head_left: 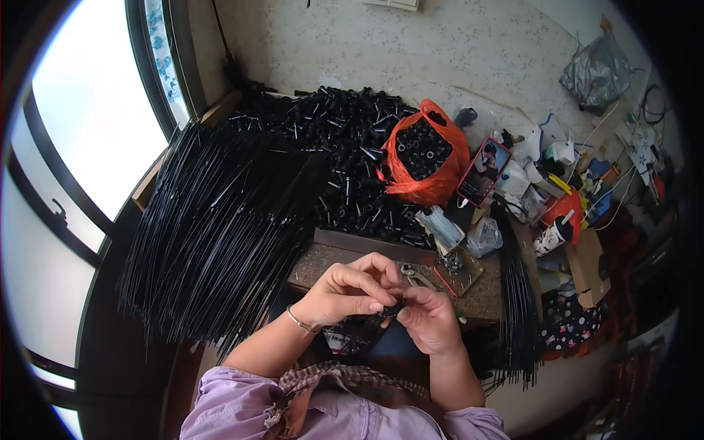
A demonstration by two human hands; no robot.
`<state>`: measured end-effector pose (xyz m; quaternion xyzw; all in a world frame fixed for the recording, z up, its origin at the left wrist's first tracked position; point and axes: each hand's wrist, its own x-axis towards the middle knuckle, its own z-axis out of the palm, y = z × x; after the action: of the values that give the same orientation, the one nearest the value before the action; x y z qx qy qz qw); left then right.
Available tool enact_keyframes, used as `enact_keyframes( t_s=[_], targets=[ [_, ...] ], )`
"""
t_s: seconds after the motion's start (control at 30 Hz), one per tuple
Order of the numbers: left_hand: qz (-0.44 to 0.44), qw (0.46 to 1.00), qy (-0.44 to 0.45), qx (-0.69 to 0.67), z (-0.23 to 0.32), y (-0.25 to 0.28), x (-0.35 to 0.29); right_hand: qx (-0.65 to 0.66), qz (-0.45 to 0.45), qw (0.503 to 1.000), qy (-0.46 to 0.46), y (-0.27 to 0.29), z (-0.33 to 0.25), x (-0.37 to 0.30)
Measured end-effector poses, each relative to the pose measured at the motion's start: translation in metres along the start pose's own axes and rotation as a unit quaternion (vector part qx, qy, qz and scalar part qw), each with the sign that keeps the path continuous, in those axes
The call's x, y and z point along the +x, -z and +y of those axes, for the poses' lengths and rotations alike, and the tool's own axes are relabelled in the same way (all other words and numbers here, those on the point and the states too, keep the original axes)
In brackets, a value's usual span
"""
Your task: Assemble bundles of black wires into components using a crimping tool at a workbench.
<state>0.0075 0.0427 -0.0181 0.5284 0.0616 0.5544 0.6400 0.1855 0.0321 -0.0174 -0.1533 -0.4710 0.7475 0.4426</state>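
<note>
Above my lap, both hands meet over a small black part (392,309), dark and rounded, mostly covered by the fingers. My left hand (343,295), with a bracelet at its wrist, pinches it between thumb and fingertips. From the other side, my right hand (434,323) grips the same part, fingers curled. Just beyond the hands, a pair of pliers (415,276) lies on the table's front edge. To its right is a small tray (460,282) bearing little metal pieces (453,262).
A heap of black tubular parts (345,147) covers the table's back. Long thin black rods (213,227) spread at left; another bundle (517,312) hangs at right. An orange-red bag (422,194) holds black parts beside a propped phone (484,172). Clutter surrounds a patterned cup (551,238).
</note>
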Motion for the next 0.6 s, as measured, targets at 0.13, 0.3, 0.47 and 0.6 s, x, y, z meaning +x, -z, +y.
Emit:
enact_keyframes(
  t_s=[0.13,0.3,0.47,0.6],
  targets=[
    [0.277,0.931,-0.149,0.185,-0.033,-0.007,-0.008,-0.086,0.099,0.986,0.102,0.006,0.01,0.001],
    [0.183,0.883,-0.176,0.394,-0.019,-0.024,-0.007,-0.09,0.183,0.967,0.156,0.001,0.02,0.003],
    [0.183,0.972,-0.072,0.132,-0.022,-0.019,-0.012,-0.031,0.17,0.975,0.138,-0.004,0.021,0.003],
    [0.175,0.969,-0.078,0.158,-0.02,-0.015,-0.018,-0.151,0.177,0.955,0.184,-0.009,0.019,0.005]
  ],
)
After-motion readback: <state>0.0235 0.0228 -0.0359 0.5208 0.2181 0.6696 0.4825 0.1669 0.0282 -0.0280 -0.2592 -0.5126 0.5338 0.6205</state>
